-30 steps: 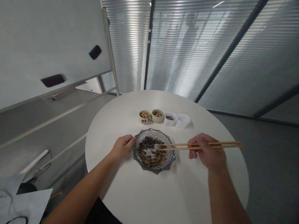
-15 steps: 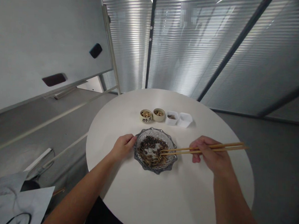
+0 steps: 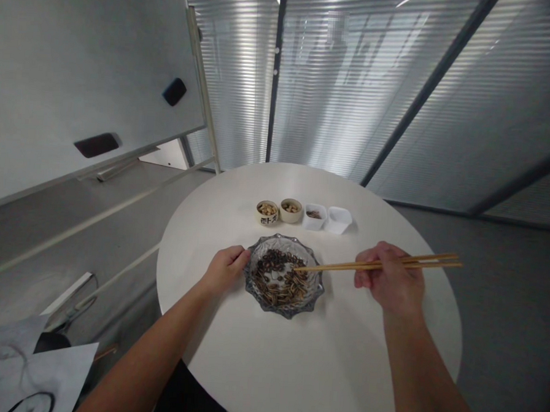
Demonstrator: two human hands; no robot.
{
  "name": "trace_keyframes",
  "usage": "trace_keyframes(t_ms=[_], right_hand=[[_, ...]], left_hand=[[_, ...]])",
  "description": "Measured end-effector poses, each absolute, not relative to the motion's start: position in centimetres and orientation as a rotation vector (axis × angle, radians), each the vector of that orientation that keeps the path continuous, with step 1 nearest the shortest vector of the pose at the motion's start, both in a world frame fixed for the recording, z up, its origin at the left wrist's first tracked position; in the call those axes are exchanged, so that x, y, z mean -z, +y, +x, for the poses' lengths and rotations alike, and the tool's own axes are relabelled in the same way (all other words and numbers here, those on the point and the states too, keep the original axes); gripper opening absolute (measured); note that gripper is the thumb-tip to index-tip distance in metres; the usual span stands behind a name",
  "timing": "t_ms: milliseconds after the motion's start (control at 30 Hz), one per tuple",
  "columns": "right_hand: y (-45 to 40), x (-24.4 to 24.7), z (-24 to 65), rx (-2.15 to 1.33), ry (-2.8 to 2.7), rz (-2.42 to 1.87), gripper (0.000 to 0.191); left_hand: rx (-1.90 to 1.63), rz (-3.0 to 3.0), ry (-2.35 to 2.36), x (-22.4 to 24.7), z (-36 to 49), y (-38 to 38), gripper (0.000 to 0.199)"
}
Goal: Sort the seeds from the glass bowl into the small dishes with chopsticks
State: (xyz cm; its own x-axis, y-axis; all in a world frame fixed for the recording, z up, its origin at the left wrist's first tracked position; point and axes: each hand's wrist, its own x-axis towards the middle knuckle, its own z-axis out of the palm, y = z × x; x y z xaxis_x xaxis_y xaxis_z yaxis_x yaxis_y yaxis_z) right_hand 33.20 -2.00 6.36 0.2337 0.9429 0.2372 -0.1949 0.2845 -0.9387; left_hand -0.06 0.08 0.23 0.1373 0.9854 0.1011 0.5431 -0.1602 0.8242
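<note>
A person's left hand (image 3: pixel 225 271), fingers loosely curled and holding nothing, rests against the rim of a scalloped glass dish (image 3: pixel 282 312) at center frame. The right hand (image 3: pixel 390 279), fingers closed around wooden chopsticks (image 3: pixel 377 265), reaches in from the right, the tips together over striped sunflower seeds (image 3: pixel 278 280) and dark seeds in the dish; whether they grip a seed is too small to tell. Beyond the dish on a round white table (image 3: pixel 322 356) stand two small ceramic cups (image 3: pixel 279 212) of kernels and two small white square dishes (image 3: pixel 326 218), the left one holding a few seeds.
</note>
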Motion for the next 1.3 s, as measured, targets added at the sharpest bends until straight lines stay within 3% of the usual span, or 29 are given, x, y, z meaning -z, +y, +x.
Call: trace_keyframes(t_ms=[500, 767, 1033, 1300], right_hand=[[4.3, -3.3, 34.2, -0.396, -0.666, -0.957, 0.042], [4.7, -1.8, 34.0, -0.494, -0.805, -1.022, 0.039], [3.6, -3.7, 34.0, -0.475, -0.818, -0.909, 0.04], [-1.8, -5.2, 35.3, -0.803, -1.219, -0.974, 0.028]], left_hand=[[-0.927, 1.754, 1.475, 0.1, 0.0, 0.1, 0.047], [-0.912, 1.777, 1.458, 0.0, 0.0, 0.1, 0.046], [-0.905, 1.787, 1.467, -0.1, 0.0, 0.1, 0.046], [-0.907, 1.783, 1.478, 0.1, 0.0, 0.1, 0.047]])
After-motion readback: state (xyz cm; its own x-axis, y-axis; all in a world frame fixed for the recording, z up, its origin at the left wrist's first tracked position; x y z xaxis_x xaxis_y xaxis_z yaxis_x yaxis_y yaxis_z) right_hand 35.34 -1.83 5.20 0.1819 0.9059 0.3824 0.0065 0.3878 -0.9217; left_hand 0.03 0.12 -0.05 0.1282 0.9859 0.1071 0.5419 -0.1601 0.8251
